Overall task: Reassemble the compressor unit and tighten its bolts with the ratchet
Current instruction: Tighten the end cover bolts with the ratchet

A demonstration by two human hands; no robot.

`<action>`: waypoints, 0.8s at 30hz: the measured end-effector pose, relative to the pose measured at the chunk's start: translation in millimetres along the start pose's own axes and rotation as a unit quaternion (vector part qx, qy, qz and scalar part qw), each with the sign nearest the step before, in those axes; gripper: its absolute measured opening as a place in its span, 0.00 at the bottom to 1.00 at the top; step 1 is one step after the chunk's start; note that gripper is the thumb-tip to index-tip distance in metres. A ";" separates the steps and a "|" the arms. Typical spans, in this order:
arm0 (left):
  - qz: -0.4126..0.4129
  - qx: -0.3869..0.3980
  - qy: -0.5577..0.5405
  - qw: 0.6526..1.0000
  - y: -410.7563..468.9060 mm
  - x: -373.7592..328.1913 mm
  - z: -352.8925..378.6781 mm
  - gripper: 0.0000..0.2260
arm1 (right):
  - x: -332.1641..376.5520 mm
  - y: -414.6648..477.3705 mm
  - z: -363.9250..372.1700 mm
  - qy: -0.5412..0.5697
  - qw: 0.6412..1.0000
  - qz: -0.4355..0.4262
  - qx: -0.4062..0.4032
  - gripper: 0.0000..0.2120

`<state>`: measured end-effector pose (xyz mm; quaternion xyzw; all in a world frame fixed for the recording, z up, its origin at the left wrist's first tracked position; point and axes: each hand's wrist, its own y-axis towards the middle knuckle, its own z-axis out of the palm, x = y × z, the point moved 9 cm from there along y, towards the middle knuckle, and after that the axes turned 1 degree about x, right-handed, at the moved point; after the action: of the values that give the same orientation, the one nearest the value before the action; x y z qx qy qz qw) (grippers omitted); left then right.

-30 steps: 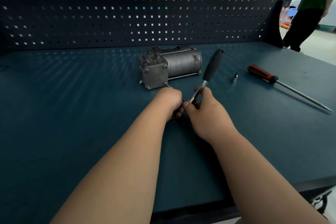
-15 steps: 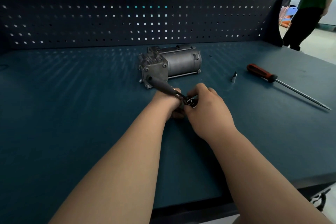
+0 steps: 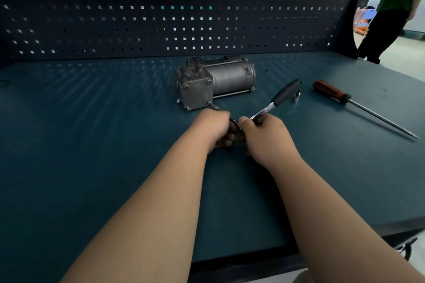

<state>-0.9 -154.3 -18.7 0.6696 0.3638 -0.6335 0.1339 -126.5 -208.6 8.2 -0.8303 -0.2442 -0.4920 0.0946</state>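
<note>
Left hand [image 3: 216,126] gripping extension bar [image 3: 214,107], right hand [image 3: 264,135] gripping ratchet [image 3: 279,99] near head; compressor [image 3: 230,78] sitting just beyond knuckles. Risk: bar meeting corner bolt [image 3: 209,102] at slant (judging by angle), tip slipping, rounding bolt.

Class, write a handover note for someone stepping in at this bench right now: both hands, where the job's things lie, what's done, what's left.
Left hand grips the extension bar running to the lower front bolt of the compressor. Right hand grips the ratchet near its head, handle pointing away to the right.
Small socket and screwdriver sit on the bench further right.
Done: unit looks assembled.
Left: tightening; bolt tightness cannot be judged.
</note>
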 end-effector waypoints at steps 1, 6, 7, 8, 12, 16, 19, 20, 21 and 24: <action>0.001 -0.009 0.010 1.000 0.9 0.3 -2.6 0.16 | 0.6 -0.7 1.9 -0.008 1.000 -0.003 0.002 0.13; -0.033 -0.023 -0.018 0.999 4.5 5.3 -8.8 0.12 | 2.4 -2.5 4.7 -0.031 0.999 -0.008 0.008 0.15; -0.037 -0.021 -0.025 0.999 5.2 5.3 -7.7 0.11 | 1.9 -2.2 4.9 -0.032 0.999 -0.007 0.009 0.15; -0.038 -0.020 -0.028 0.999 5.8 5.2 -6.8 0.11 | 1.0 -1.7 5.1 -0.034 0.999 -0.006 0.011 0.15; -0.033 -0.022 -0.031 0.999 7.1 4.5 -5.3 0.10 | 1.3 -3.2 5.4 -0.050 0.999 -0.011 0.008 0.15; -0.035 -0.021 -0.039 0.998 7.8 3.4 -4.7 0.11 | 17.2 -11.0 5.5 -0.156 0.984 -0.092 -0.009 0.12; -0.036 -0.014 -0.054 0.998 5.7 3.9 -3.1 0.09 | 33.1 -19.1 10.0 -0.255 0.952 -0.166 -0.022 0.12; -0.035 -0.010 -0.062 0.997 5.1 4.5 -2.4 0.10 | 33.4 -19.0 10.6 -0.262 0.951 -0.163 -0.020 0.14; -0.031 -0.010 -0.067 0.997 5.0 4.7 -2.5 0.11 | 32.4 -18.4 9.3 -0.257 0.954 -0.152 -0.021 0.15; -0.018 -0.029 -0.043 0.998 4.4 2.7 -5.2 0.14 | 29.1 -17.0 4.7 -0.238 0.963 -0.127 -0.030 0.14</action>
<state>5.8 -153.2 -21.7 0.6308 0.3876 -0.6535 0.1576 -119.8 -183.0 29.5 -0.8880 -0.3483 -0.2954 -0.0542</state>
